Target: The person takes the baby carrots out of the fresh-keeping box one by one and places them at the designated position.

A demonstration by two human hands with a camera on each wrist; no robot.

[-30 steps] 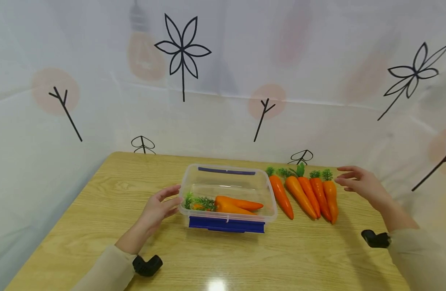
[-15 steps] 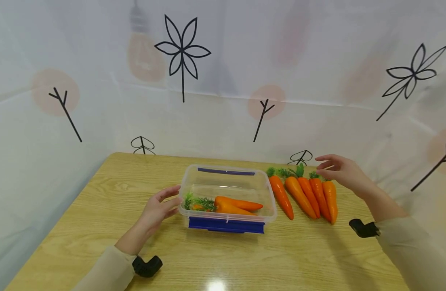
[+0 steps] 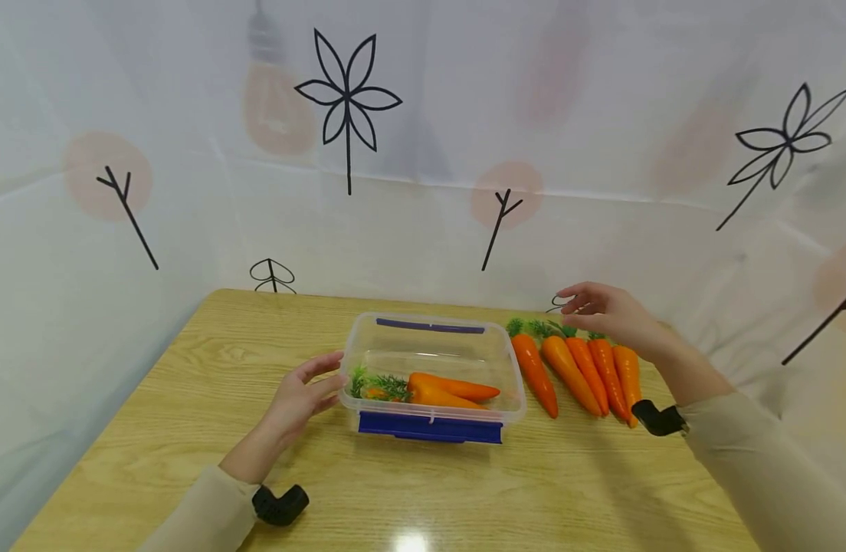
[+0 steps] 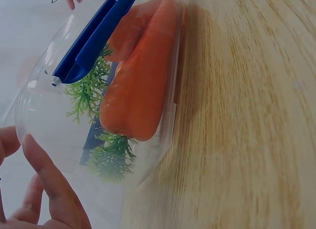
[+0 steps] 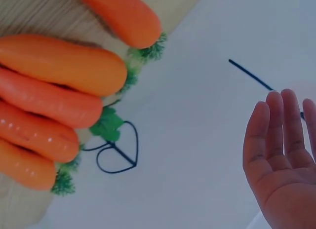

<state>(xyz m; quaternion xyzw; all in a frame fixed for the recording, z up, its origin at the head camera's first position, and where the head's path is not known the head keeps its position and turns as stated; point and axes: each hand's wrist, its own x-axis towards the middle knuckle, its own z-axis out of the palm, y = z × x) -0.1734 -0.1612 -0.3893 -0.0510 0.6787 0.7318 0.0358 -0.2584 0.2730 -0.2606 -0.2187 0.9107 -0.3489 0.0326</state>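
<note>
A clear plastic food container (image 3: pixel 426 353) with blue clips (image 3: pixel 430 426) stands lidless on the table. Inside, at its near side, lie orange toy carrots (image 3: pixel 454 385) with green feathery tops. My left hand (image 3: pixel 295 399) is at the container's left end, its fingertips against the wall and rim; the left wrist view shows the fingers (image 4: pixel 52 182) fairly straight at the corner. Over the green tops of a row of carrots (image 3: pixel 575 372) hovers my right hand (image 3: pixel 612 318), palm down with loosely extended fingers, holding nothing. In the right wrist view those carrots (image 5: pixel 64 63) lie beside the hand.
The wood-grain table (image 3: pixel 223 353) ends at the back against a white patterned curtain (image 3: pixel 423 153). The row of carrots lies just right of the container, the leftmost one (image 3: pixel 535 379) close to its wall. Each sleeve bears a black wrist device (image 3: pixel 280 506).
My right hand has moved left across the carrot tops, from beyond the rightmost carrot to over the middle ones. The left hand, the container and the carrots have stayed in place.
</note>
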